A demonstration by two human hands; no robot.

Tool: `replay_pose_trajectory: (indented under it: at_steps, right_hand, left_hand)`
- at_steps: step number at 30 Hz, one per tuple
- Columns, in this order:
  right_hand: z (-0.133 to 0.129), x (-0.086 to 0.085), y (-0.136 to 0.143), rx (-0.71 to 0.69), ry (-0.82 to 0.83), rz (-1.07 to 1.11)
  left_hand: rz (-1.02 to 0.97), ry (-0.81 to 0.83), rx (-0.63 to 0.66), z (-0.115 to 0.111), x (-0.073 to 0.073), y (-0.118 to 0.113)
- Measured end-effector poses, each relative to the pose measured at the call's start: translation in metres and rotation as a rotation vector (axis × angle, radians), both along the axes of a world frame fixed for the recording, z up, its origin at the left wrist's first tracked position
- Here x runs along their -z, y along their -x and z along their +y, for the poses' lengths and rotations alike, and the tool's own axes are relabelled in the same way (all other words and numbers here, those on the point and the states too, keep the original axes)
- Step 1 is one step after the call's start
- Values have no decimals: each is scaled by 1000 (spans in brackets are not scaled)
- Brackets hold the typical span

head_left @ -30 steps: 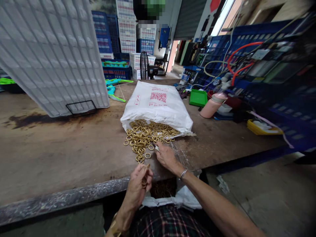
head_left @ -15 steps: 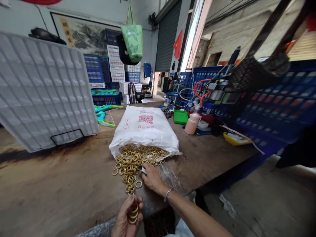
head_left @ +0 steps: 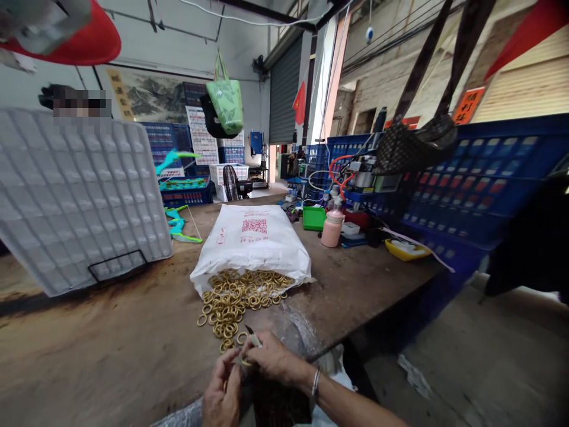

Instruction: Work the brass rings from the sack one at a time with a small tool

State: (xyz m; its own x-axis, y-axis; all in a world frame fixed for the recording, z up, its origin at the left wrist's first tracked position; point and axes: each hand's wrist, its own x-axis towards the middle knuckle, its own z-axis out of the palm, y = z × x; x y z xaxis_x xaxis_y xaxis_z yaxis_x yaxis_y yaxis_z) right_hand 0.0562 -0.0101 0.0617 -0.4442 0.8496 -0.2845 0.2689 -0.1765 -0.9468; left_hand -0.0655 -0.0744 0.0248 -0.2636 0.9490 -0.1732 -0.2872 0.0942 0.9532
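Note:
My right hand (head_left: 276, 359) is closed on a small knife (head_left: 253, 336) with a dark pointed blade and a pale handle. Close beside it, my left hand (head_left: 222, 392) is closed, with a bit of gold showing between the fingers. A gold-coloured ring (head_left: 246, 363) sits where the fingertips of both hands meet; which hand grips it I cannot tell. Just beyond the hands, a heap of gold-coloured rings (head_left: 231, 302) spills from the mouth of a white sack (head_left: 222, 252) lying on the table (head_left: 146, 350).
A grey plastic crate (head_left: 84, 201) stands on edge at the left, a person's head partly showing behind it. Toward the right are a pink bottle (head_left: 332, 230), a green tray (head_left: 313, 218) and a yellow tray (head_left: 405, 249). The table's edge runs along the right.
My right hand has come back from the ring heap to my left hand, knife still held. The rings that showed in my left palm are now mostly hidden. The view has tilted up.

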Motion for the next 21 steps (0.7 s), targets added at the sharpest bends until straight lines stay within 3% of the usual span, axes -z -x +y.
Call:
replay_pose_trajectory:
  at_steps: [3,7,10,15,18,21]
  right_hand:
    - [-12,-9,-1,-13,250,109]
    - [-18,-18,-3,-92,344,141]
    - [-17,-19,-3,-93,230,82]
    - [-8,-13,-4,-148,-137,-18]
    - [-1,-7,-5,-175,-278,-18]
    - [6,2,-6,-184,-278,-13]
  left_hand:
    - [231,-154,-39,-6,-8,-5]
    - [373,-231,-38,-11,-11,-7]
    - [496,-235,-46,-11,-8,-2]
    - [627,-226,-74,-7,-8,-3]
    - [579,-199,-69,-4,-12,-10]
    - [466,-113,-44,-2,-15,-15]
